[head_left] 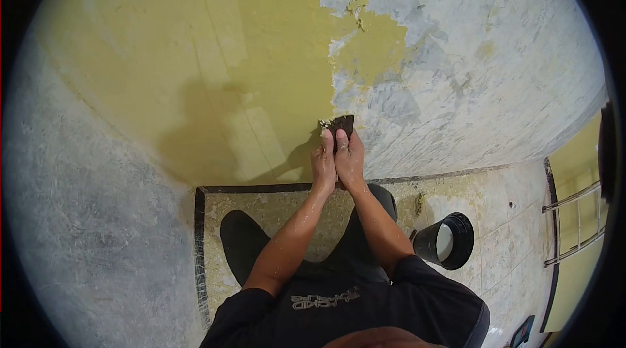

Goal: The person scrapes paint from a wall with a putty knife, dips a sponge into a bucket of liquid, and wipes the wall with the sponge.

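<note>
Both my hands are closed together around a dark, wide-bladed scraper, its blade against the wall with pale paint flakes gathered on its left corner. My left hand grips it from the left, thumb pointing up along the tool. Beside it, my right hand grips from the right, its thumb also raised. The handle is mostly hidden by the hands. The blade sits at the ragged border between yellow paint and bared grey-white wall. White specks dot both hands and forearms.
A black bucket with whitish liquid stands on the floor to my right. Paint flakes litter the floor around my knees. A metal ladder is at the far right. A grey bare wall rises on the left.
</note>
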`<state>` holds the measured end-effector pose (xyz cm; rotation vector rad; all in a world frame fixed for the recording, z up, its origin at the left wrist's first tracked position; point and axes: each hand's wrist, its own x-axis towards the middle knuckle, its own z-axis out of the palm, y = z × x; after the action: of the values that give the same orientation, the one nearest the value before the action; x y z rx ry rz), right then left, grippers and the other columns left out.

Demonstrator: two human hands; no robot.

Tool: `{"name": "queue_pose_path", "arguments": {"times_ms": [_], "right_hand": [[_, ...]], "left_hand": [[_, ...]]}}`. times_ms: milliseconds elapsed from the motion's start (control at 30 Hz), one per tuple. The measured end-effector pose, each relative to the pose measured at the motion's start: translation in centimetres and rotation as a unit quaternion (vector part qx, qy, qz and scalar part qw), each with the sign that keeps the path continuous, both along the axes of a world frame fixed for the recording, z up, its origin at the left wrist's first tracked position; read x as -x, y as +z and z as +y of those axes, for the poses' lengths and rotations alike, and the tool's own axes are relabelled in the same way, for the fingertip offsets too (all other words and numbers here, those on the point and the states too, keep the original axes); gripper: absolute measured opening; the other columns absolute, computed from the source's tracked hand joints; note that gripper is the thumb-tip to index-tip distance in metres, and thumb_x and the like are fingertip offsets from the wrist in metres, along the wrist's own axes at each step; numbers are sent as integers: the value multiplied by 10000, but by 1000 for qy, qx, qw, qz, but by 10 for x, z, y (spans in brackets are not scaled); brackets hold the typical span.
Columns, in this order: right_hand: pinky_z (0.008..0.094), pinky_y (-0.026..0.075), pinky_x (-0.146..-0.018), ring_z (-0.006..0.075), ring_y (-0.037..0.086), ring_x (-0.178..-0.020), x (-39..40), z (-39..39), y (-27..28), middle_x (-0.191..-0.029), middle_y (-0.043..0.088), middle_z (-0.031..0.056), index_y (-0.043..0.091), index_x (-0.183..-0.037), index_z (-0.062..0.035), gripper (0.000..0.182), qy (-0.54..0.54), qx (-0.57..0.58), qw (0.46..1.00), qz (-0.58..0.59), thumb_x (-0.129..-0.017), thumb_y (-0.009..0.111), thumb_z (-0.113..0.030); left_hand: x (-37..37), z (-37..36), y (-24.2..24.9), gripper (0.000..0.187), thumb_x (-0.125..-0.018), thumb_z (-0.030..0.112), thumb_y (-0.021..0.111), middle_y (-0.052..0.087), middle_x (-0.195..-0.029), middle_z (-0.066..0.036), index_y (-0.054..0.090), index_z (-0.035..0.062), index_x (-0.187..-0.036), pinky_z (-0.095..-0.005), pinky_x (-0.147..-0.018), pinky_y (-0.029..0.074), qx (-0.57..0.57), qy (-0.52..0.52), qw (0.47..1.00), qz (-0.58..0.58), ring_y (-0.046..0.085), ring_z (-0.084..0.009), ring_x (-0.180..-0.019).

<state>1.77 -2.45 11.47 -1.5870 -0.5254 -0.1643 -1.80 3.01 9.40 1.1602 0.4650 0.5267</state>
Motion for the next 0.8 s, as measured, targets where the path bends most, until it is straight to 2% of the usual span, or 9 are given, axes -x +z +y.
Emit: {"name": "queue_pose_path", "arguments": {"times_ms": [67,133,200,267,300,400,567,667,800], "right_hand": [[353,474,-656,231,594,-700,-4,6,17,-806,645,187,579,-1006,23,310,-2,26,1000,5,-986,498,-275],[361,474,-645,274,594,-681,-1,10,24,-783,632,206,569,-1016,33,315,10,-15,1000,9,-987,489,-271],[356,474,-655,258,597,-699,3,5,12,-801,638,200,560,-1024,40,304,-11,18,1000,-10,-989,485,-253],[352,471,-658,244,594,-709,8,5,11,-812,641,187,555,-1019,42,279,-10,-62,997,40,-988,490,-228],[346,469,-678,231,592,-734,5,1,14,-841,646,178,558,-1007,37,258,-27,-13,999,20,-986,497,-212],[345,470,-686,238,591,-736,0,9,49,-847,647,174,559,-998,38,254,-20,-15,1000,-6,-986,493,-206],[359,476,-673,249,611,-729,4,-12,29,-840,644,189,528,-1042,37,220,-39,26,995,-88,-975,508,-171],[381,483,-628,336,652,-726,-5,-33,22,-800,638,235,505,-1047,46,184,-2,13,999,-46,-937,533,-99],[420,472,-533,474,626,-742,-8,-30,56,-709,616,280,474,-980,56,157,-31,143,987,-65,-870,544,-30]], "left_hand": [[0,7,26,675,-947,581,451,633,-964,-111,630,-66,-1020,-336,-776,478,-16,1,1000,1,569,-165,-882],[1,11,31,679,-949,589,438,614,-737,-61,606,-51,-801,-339,-676,455,6,-12,1000,-17,535,-149,-737],[3,7,23,679,-953,580,436,623,-729,-80,612,-57,-796,-340,-656,457,-11,-22,1000,-1,540,-150,-713],[-2,-4,26,707,-955,586,418,593,-657,-106,592,-73,-769,-347,-602,450,-103,88,991,3,524,-146,-651],[3,11,24,656,-951,568,458,625,-876,-109,624,-66,-936,-297,-696,460,-115,-30,990,77,534,-135,-813],[-2,29,55,670,-945,588,452,618,-852,-101,623,-57,-894,-321,-703,455,-93,-96,983,123,520,-138,-806],[3,-2,45,677,-941,609,432,621,-804,-58,629,-28,-826,-317,-677,464,-75,-34,997,7,532,-121,-781],[-6,-24,34,731,-948,632,370,591,-716,-61,617,-41,-806,-337,-670,457,-17,-63,997,41,527,-142,-719],[-12,-24,44,666,-947,620,397,609,-835,-42,630,-2,-898,-306,-695,451,97,-73,990,-73,531,-128,-769]]}}
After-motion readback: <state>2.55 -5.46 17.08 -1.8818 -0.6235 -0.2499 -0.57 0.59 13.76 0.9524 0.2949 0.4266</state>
